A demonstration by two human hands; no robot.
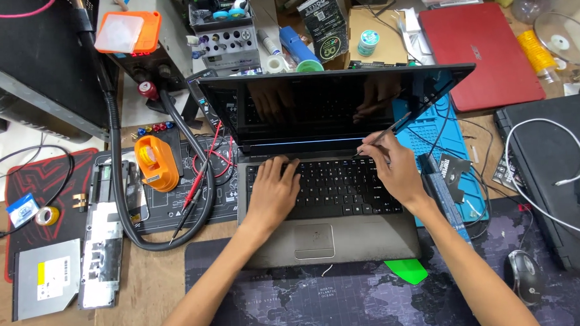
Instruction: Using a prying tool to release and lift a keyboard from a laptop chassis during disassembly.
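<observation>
Cluttered with repair gear, the wooden workbench (pixel 153 283) carries at its left edge a silver optical drive (pixel 46 277), partly cut off by a red mat, and a long metal bracket (pixel 100 253) beside it. An orange multimeter (pixel 155 162) sits further in, with a thick black hose (pixel 121 201) looping round it; where the hose ends is hard to make out.

At the centre stands an open grey laptop (pixel 334 242), its dark screen (pixel 330 110) showing only dim reflections of the hands. The left hand (pixel 272 192) lies flat on the left part of the keyboard (pixel 329 188), fingers spread and holding nothing. The right hand (pixel 400 175) is closed in a narrow pinch round a thin dark tool (pixel 385 134). The tool's long axis runs diagonally, its lower tip pointing down-left at the strip between keyboard and hinge, its upper end rising right across the screen corner. The fingers hide the tool's middle.

A green pick (pixel 406 270) peeks from under the laptop's front edge. Farther right lie a red laptop (pixel 485 53), a mouse (pixel 524 275) and a black laptop (pixel 554 173) cut off by the frame.
</observation>
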